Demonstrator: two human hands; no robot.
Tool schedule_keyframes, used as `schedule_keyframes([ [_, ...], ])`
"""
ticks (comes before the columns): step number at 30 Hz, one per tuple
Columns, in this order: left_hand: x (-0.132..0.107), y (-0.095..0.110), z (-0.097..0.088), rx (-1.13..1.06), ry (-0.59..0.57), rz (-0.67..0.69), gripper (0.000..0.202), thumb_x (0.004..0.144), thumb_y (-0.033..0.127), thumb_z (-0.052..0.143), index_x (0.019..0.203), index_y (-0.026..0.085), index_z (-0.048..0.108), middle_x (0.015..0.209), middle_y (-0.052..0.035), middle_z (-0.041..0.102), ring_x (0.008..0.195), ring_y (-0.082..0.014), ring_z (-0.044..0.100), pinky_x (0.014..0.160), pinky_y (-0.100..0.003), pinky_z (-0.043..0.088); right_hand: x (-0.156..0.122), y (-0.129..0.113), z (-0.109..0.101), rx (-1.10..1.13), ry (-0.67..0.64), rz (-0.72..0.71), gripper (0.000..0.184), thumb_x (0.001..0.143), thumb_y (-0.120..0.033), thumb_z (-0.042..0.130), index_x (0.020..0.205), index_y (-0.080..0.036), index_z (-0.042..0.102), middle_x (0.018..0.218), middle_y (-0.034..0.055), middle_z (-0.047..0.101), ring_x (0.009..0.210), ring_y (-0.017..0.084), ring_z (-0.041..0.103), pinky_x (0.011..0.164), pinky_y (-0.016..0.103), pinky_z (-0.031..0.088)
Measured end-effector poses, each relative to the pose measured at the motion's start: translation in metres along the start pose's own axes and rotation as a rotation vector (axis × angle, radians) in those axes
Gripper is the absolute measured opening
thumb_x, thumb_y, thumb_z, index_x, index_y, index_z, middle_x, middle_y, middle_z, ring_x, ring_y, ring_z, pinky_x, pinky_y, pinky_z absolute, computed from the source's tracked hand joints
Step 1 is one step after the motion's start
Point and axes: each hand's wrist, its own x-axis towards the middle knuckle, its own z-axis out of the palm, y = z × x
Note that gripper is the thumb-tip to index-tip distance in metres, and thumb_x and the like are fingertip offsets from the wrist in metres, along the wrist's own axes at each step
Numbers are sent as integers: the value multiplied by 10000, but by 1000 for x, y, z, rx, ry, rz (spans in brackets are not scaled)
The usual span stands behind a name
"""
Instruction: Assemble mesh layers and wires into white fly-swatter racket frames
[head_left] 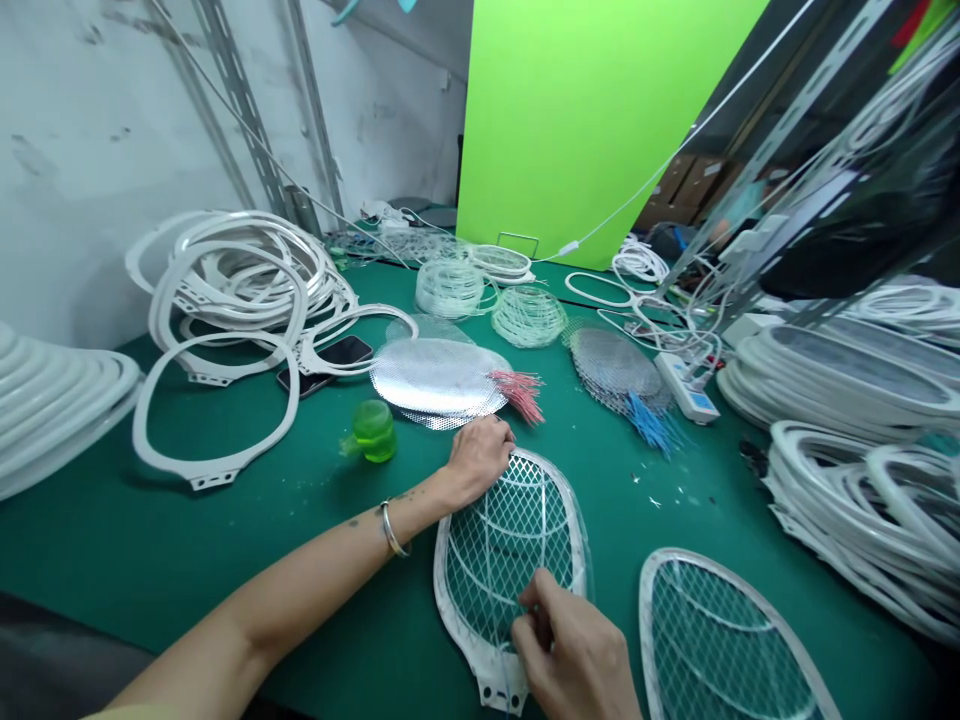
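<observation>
We are working at a green-matted surface (150,545), with our left hand (480,462) lying across the far rim of a white electric swatter frame (510,550). The frame is lying flat in front of us, near the middle of the surface, with its handle end pointing toward us. Its diamond wire mesh is showing. The left fingers (491,440) are closing narrowly over the rim, and a metal bangle (391,530) is sitting on that wrist. Our right hand (570,645) is resting over the near part of the mesh, with its fingers (531,600) pinching narrowly together against it. We cannot tell whether they are gripping a wire.

A second meshed swatter (724,640) is lying just to the right, partly out of view. Beyond our hands, round silver mesh sheets (439,375) are lying with a tuft of pink wires (519,392) at their right edge, and a green bottle (373,432) is standing to their near left. Farther right, dark mesh (615,365) is lying with blue wires (651,425) beside a white power strip (686,388). Loose white frames (232,285) are heaping up on the left around a phone (345,352), while stacked frames (832,380) are rising on the right. A green backdrop (592,120) is standing at the far side.
</observation>
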Motion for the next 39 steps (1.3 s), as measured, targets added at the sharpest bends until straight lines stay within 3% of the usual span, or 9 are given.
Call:
schedule_keyframes([
  [15, 1, 2, 2, 77, 6, -38, 142, 886, 202, 515, 896, 197, 656, 968, -36, 662, 959, -193, 588, 881, -312, 431, 3, -9, 2, 9, -63, 46, 114, 806, -166, 422, 722, -243, 412, 558, -40, 486, 486, 131, 495, 493, 233, 293],
  [21, 3, 4, 1, 99, -6, -39, 146, 884, 197, 505, 913, 196, 648, 1002, -49, 659, 992, -207, 578, 893, -329, 418, 2, -8, 2, 50, -56, 50, 105, 811, -163, 416, 747, -245, 434, 564, -39, 502, 490, 132, 520, 496, 228, 320],
  [27, 3, 5, 0, 114, -15, -17, 128, 866, 166, 509, 883, 186, 635, 974, -59, 659, 977, -216, 581, 877, -343, 408, 1, -3, 3, 110, -151, -35, 101, 836, -158, 437, 805, -247, 472, 618, -31, 566, 524, 133, 579, 487, 209, 371],
  [31, 2, 4, 2, 117, -1, -9, 123, 881, 173, 500, 911, 179, 620, 1015, -74, 649, 1000, -226, 569, 900, -360, 396, -4, -2, 4, 114, -167, -13, 111, 869, -170, 415, 834, -248, 485, 652, -22, 588, 573, 144, 602, 532, 220, 423],
  [36, 3, 1, -3, 101, -40, 47, 108, 883, 163, 515, 898, 186, 619, 988, -54, 652, 984, -208, 576, 904, -337, 391, 2, -5, -22, 250, -276, -5, 176, 905, -311, 479, 1059, -265, 552, 738, -11, 647, 596, 140, 620, 514, 212, 434],
  [39, 4, 0, -6, 88, -56, 65, 109, 887, 166, 517, 893, 196, 621, 968, -38, 651, 969, -201, 584, 879, -320, 406, 40, 4, -42, 372, -298, 131, 196, 907, -433, 484, 884, -271, 593, 732, -16, 643, 621, 141, 604, 548, 230, 421],
])
